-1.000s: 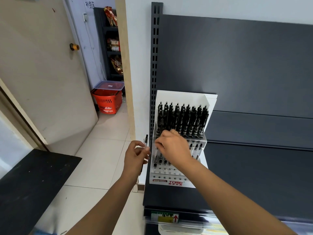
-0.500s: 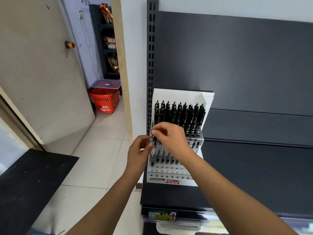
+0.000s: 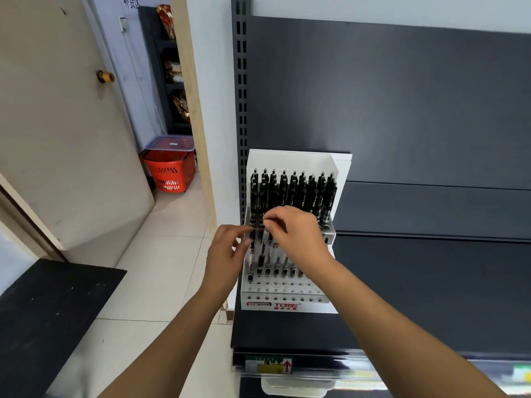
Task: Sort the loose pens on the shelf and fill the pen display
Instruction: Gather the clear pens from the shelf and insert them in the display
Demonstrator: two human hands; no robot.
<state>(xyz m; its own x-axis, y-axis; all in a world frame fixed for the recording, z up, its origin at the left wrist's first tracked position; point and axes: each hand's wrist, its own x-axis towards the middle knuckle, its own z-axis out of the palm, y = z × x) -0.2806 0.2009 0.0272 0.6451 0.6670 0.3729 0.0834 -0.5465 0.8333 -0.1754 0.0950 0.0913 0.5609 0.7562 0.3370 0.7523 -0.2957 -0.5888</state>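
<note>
A white pen display (image 3: 290, 307) stands on the left end of a dark shelf (image 3: 431, 297). On its front edge it says "TOME" in big red letters. There are small signs under that word and a little red label next to it, but they are too small to read.

Many black pens (image 3: 293, 191) stand up straight in the back rows, close together. More pens with see-through bodies stand in a lower row. In front of them are rows of small round holes.

The person's right hand (image 3: 298, 239) is over the middle of the display. Its thumb and first finger pinch the top of one pen (image 3: 262, 248). This pen has a see-through body and a black grip. It points down into the left part of the display, tilted a little.

The left hand (image 3: 227, 254) is just beside the left edge of the display. Its fingers are bent and reach toward the held pen. It is hard to tell if this hand holds anything.

A price tag (image 3: 268, 365) with a red arrow pointing up sits on the front rail under the shelf. Its other words are blurry.

On the floor to the left is a red basket (image 3: 169, 170) with a clear box (image 3: 169, 143) on top. A pale door (image 3: 57, 124) with a gold knob (image 3: 105, 77) stands open. Some writing (image 3: 130, 1) is on the wall at the top, partly cut off.
</note>
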